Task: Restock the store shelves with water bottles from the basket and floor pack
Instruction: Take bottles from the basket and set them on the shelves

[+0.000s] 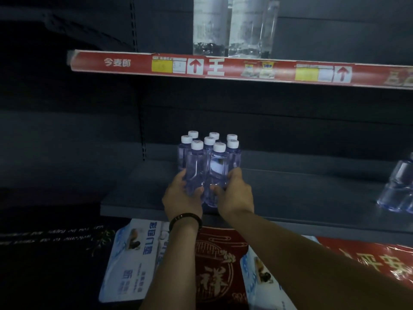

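Both hands, the left hand (182, 195) at seven o'clock and the right hand (234, 193) at five, wrap their fingers around the two front water bottles (210, 162), probably squaring the cluster on the dark shelf (290, 193).

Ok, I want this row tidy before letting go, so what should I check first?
1. Cluster of white-capped water bottles upright: ok.
2. Left hand and right hand each on a front bottle: ok.
3. Bottles fully on the lower shelf, back from its edge: ok.
4. Free shelf space to the right, before the other bottles: ok.
5. Rows square to the shelf edge: cannot tell.
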Available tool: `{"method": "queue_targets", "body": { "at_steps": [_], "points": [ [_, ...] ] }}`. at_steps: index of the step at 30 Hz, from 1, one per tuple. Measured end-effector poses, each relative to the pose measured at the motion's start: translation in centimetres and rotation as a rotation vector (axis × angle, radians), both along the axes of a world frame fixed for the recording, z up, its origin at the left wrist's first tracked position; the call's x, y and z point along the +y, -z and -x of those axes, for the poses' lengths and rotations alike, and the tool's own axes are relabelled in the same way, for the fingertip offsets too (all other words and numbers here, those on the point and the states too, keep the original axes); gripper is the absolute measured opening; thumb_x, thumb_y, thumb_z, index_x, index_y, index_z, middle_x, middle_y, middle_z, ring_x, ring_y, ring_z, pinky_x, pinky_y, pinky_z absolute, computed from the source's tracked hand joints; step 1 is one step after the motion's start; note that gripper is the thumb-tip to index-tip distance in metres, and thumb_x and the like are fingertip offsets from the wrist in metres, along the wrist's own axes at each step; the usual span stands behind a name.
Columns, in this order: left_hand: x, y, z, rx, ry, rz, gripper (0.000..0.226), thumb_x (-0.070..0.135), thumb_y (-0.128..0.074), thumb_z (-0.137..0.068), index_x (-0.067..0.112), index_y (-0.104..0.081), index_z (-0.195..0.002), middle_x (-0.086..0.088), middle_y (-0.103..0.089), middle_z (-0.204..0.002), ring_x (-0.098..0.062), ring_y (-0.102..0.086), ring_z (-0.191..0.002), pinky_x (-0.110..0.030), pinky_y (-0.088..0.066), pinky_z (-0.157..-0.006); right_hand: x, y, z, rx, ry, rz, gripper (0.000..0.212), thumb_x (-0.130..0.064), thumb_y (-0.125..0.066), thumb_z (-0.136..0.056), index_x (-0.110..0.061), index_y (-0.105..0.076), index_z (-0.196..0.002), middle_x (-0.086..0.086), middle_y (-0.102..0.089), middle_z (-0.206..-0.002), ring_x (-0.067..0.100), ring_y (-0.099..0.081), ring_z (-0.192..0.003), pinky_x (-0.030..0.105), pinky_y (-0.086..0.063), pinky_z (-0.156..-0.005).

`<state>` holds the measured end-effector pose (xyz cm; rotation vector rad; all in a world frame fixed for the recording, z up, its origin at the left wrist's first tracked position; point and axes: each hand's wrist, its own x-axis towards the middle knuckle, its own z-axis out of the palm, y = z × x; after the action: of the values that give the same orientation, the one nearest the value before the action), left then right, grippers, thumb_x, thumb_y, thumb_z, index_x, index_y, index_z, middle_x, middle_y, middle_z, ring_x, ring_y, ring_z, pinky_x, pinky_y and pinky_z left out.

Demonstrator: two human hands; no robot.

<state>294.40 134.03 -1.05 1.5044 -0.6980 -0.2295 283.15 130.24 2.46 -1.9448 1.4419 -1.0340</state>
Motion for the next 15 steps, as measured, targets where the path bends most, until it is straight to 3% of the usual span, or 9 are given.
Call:
{"method": "queue_targets", "body": {
  "at_steps": [4,8,10,13,15],
  "points": [
    [0.7,-0.3,0.3,-0.044,0.026,-0.112,0.062,-0.001,-0.077,-0.086,0.026,-0.061,-0.14,0.0,-0.071,-0.118,-0.02,-0.068,-0.111,-0.029,-0.054,-0.098,0.6,-0.5,1.4,0.006,-0.038,-0.048,0.04,-0.017,-0.076,-0.096,-0.017,-0.049,-0.125,0.007,-0.069,-0.107,0.021,-0.068,-0.092,0.037,-0.061,-0.085],
    [2.7,-2.5,2.3,-0.085,0.036,-0.27,0.063,0.007,-0.074,-0.09,0.022,-0.047,-0.145,-0.01,-0.052,-0.136,-0.031,-0.059,-0.122,-0.036,-0.049,-0.104,2.3,-1.4,5.1,0.09,-0.104,-0.062,0.03,-0.024,-0.076,-0.096,-0.022,-0.055,-0.117,0.0,-0.069,-0.105,0.018,-0.068,-0.095,0.031,-0.056,-0.082],
    [4.5,-3.8,3.8,-0.135,0.066,-0.32,0.055,0.014,-0.072,-0.094,0.019,-0.046,-0.142,-0.009,-0.049,-0.133,-0.031,-0.058,-0.12,-0.033,-0.047,-0.098,3.5,-2.0,7.6,0.21,-0.149,-0.055,0.023,-0.032,-0.075,-0.096,-0.022,-0.061,-0.112,-0.002,-0.069,-0.104,0.017,-0.067,-0.096,0.027,-0.05,-0.079],
    [7.6,-5.2,6.7,-0.192,0.211,-0.366,0.035,0.02,-0.071,-0.097,0.019,-0.054,-0.127,0.002,-0.061,-0.109,-0.021,-0.063,-0.104,-0.027,-0.046,-0.085,5.7,-2.6,12.2,0.371,-0.207,-0.065,0.018,-0.035,-0.073,-0.097,-0.021,-0.069,-0.107,0.001,-0.073,-0.103,0.02,-0.069,-0.095,0.032,-0.057,-0.084],
    [9.5,-5.9,9.0,-0.267,0.313,-0.424,0.024,0.025,-0.072,-0.096,0.023,-0.061,-0.118,0.005,-0.068,-0.108,-0.014,-0.064,-0.099,-0.026,-0.048,-0.084,7.6,-2.5,15.9,0.456,-0.234,-0.072,0.012,-0.037,-0.071,-0.098,-0.025,-0.07,-0.099,0.0,-0.073,-0.096,0.019,-0.07,-0.09,0.032,-0.059,-0.078]
  ]
}}
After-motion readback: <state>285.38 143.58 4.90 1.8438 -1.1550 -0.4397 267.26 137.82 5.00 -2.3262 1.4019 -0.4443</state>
